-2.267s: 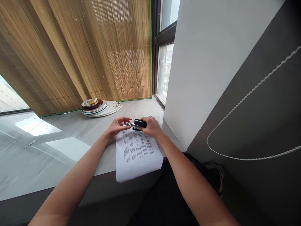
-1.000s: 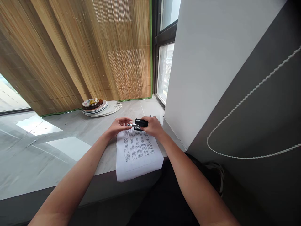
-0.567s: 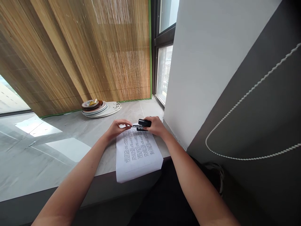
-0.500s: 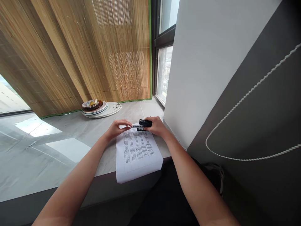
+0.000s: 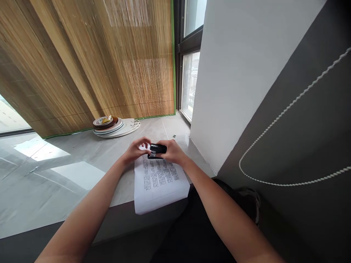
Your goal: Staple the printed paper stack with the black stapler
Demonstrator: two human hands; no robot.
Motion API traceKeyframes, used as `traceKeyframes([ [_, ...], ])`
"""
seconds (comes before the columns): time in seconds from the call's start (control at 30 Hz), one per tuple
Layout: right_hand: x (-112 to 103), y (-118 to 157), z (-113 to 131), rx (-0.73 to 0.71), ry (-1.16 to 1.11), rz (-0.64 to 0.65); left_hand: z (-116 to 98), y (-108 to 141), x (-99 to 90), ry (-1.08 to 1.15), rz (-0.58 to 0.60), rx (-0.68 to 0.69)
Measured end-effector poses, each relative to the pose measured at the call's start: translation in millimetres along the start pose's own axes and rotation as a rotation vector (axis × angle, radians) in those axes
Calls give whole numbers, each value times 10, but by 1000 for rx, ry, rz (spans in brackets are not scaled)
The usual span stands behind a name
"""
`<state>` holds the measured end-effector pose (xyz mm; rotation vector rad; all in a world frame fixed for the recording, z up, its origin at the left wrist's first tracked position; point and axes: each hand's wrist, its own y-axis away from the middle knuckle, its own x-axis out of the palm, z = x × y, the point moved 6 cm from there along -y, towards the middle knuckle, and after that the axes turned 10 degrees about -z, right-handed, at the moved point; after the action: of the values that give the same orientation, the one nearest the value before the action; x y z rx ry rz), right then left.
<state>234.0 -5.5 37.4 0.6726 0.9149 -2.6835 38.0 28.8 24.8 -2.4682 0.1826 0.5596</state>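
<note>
A black stapler is gripped in my right hand, above the top part of a printed sheet of paper. My left hand is at the stapler's left end, thumb and fingers curled close to it; the thumb tip meets the front of the stapler. Whether a small piece is between these fingers cannot be made out. The paper lies on the grey stone ledge, its lower edge bending over the front.
Stacked plates stand at the back by a bamboo blind. Small dark bits lie behind my right hand. A white wall rises at the right, with a beaded cord hanging beyond it.
My right hand has moved left with the stapler, toward my left hand. The metal strip that stuck out of the stapler's left end no longer shows. Small dark bits now show behind my right hand.
</note>
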Motion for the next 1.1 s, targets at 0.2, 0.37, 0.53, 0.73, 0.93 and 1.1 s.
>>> traceKeyframes([
  [0.2, 321, 70, 105, 146, 125, -15, 307, -33, -483, 227, -521, -167],
  [0.37, 158, 50, -45, 141, 72, -10, 448, -10, -538, 396, -543, -240],
  [0.53, -180, -145, -573, 226, 399, -192, 498, 2, -709, 825, -610, -294],
  [0.73, 570, -404, -852, 234, 739, 169, 481, 88, -975, 1180, -700, -222],
  [0.93, 1538, -690, -353, 43, 668, 237, 484, 208, -1225, 1262, -849, -112],
  [1.1, 1683, -680, -171, -55, 608, 259, 437, 273, -1324, 1261, -888, -103],
])
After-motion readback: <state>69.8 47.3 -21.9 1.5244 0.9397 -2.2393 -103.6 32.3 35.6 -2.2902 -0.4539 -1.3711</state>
